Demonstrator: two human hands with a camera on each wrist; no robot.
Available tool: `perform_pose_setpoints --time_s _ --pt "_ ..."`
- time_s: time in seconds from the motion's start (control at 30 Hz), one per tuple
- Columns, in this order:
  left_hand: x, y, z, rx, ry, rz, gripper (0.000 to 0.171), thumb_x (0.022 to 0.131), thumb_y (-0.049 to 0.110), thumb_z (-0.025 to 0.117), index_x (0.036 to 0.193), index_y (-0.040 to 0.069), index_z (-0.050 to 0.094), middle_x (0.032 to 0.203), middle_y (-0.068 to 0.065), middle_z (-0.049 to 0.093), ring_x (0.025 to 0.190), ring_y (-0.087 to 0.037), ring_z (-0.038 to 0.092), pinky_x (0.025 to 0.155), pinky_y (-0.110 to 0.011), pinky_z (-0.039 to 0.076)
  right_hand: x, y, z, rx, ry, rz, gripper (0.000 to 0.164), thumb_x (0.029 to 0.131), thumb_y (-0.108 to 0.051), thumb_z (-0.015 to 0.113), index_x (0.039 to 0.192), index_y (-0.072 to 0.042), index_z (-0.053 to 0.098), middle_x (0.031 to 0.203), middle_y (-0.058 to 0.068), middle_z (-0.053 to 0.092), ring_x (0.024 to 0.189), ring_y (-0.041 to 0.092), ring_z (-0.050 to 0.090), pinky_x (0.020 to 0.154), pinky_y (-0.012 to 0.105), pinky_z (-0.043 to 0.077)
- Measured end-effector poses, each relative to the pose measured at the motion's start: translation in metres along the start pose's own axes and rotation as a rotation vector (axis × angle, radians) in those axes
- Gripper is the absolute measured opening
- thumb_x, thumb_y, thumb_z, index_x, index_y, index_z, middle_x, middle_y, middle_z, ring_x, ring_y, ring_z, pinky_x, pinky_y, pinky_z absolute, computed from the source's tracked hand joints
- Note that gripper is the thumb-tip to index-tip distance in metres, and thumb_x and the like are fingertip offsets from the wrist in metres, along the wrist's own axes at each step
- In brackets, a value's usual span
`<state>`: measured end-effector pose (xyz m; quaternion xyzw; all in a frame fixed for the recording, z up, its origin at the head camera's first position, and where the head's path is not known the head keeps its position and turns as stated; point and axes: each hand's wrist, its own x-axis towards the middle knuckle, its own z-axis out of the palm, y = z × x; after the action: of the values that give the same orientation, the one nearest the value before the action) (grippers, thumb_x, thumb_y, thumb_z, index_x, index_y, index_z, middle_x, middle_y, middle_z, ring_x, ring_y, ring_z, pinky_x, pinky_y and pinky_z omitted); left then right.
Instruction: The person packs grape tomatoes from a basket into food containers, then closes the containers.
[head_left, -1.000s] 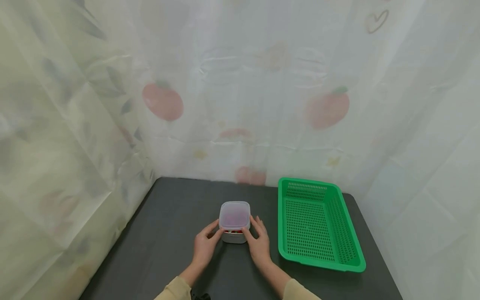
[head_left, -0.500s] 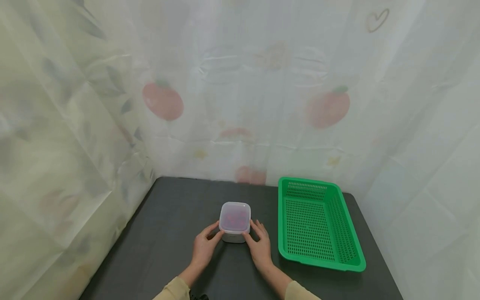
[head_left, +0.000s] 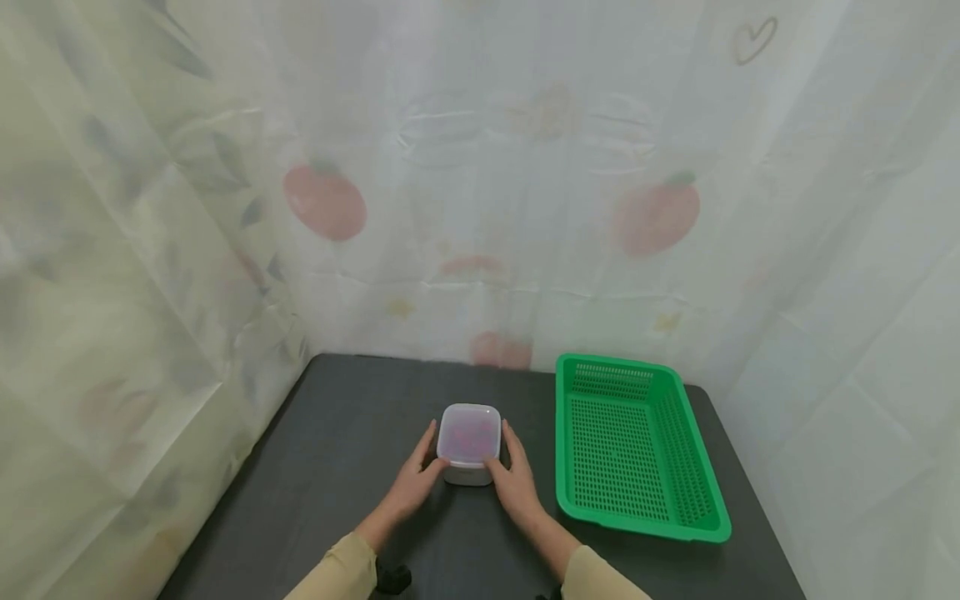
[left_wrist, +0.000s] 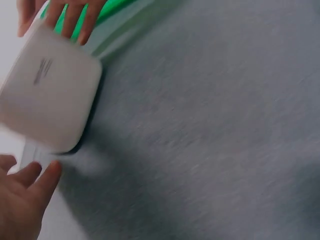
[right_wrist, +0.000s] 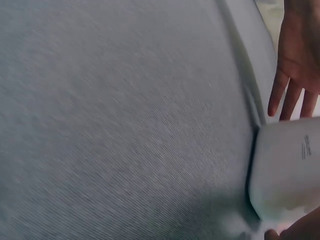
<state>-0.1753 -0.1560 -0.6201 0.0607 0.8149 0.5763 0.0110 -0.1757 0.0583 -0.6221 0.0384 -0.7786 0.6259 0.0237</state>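
Observation:
A square food container [head_left: 468,477] with a light, pale body stands on the dark table, its translucent lid [head_left: 470,433] on top. Red and pink contents show blurred through the lid. My left hand [head_left: 408,485] is at the container's left side, fingers straight, thumb at the lid's front left corner. On the opposite side my right hand [head_left: 516,483] mirrors it, fingers extended and thumb at the front right corner. Small dark print marks the container's wall [left_wrist: 50,95] in the left wrist view. In the right wrist view the left hand's fingers [right_wrist: 291,97] reach straight toward the container.
To the right on the table [head_left: 345,425] stands a green plastic basket [head_left: 568,508] with slotted walls, nothing in it. Pale curtains [head_left: 480,208] printed with fruit hang behind the table and on both sides.
The lid's front edge has come down over the container, hiding the red contents at the front gap. Both hands' fingers have since straightened and spread along the sides.

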Motion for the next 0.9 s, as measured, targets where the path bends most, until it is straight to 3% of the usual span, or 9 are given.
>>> perform_pose_setpoints --time_s 0.17,0.37,0.43,0.67,0.9 --pt "0.015 0.002 -0.009 -0.052 -0.155 -0.018 0.072 0.106 0.011 0.048 0.166 0.026 0.012 0.169 -0.014 0.015 0.148 -0.035 0.029 0.109 -0.055 0.034 0.011 -0.003 -0.001 0.025 -0.059 0.040 0.074 0.097 -0.012 0.056 0.164 -0.019 0.026 0.167 0.011 0.026 0.152 0.033 0.022 0.116 0.059 0.024" --pt "0.019 0.004 -0.017 -0.059 -0.274 -0.072 0.070 0.109 0.014 0.043 0.166 0.031 0.006 0.171 -0.008 0.007 0.146 -0.037 0.032 0.100 -0.053 0.045 0.017 0.001 -0.002 0.033 -0.098 0.051 0.076 0.096 -0.010 0.056 0.164 -0.018 0.024 0.167 0.010 0.024 0.153 0.033 0.020 0.115 0.059 0.024" --pt "0.018 0.004 -0.018 -0.058 -0.293 -0.083 0.070 0.110 0.016 0.043 0.165 0.033 0.004 0.171 -0.007 0.005 0.148 -0.038 0.031 0.102 -0.055 0.046 0.018 0.003 -0.003 0.038 -0.115 0.046 0.077 0.097 -0.009 0.056 0.165 -0.020 0.022 0.168 0.011 0.022 0.153 0.033 0.019 0.115 0.059 0.025" --pt "0.018 0.003 -0.021 -0.063 -0.319 -0.053 0.071 0.109 0.014 0.045 0.166 0.024 0.002 0.171 -0.011 0.007 0.150 -0.040 0.027 0.105 -0.056 0.043 0.019 0.006 -0.006 0.004 -0.130 0.022 0.078 0.096 -0.011 0.059 0.164 -0.022 0.023 0.167 0.012 0.024 0.152 0.033 0.021 0.112 0.057 0.028" --pt "0.018 0.001 -0.022 -0.065 -0.302 -0.047 0.073 0.107 0.011 0.049 0.166 0.023 0.008 0.170 -0.013 0.011 0.147 -0.041 0.031 0.104 -0.053 0.046 0.019 0.004 -0.004 0.015 -0.111 0.024 0.075 0.095 -0.003 0.058 0.163 -0.011 0.027 0.165 0.018 0.026 0.151 0.039 0.022 0.114 0.061 0.025"
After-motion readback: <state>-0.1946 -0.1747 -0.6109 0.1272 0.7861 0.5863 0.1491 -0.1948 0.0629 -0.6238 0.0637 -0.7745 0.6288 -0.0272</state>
